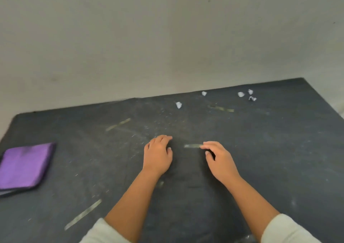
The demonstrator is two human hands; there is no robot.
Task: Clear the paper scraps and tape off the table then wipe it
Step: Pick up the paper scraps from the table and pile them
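Your light is even and soft, shadows faint. Motion blur smears the purple folded cloth [25, 165] at left; wide-angle bending curves the dark desk [260, 149] edges.

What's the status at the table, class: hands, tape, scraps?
Left hand flat on table, empty. Right hand picking at tape strip. Scraps still at far edge. Nothing in the way.

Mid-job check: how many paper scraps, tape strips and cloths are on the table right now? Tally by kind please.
Crumpled white paper scraps: 5, at
Tape strips stuck to the table: 4 clear ones, at
Purple cloth: 1
Total: 10
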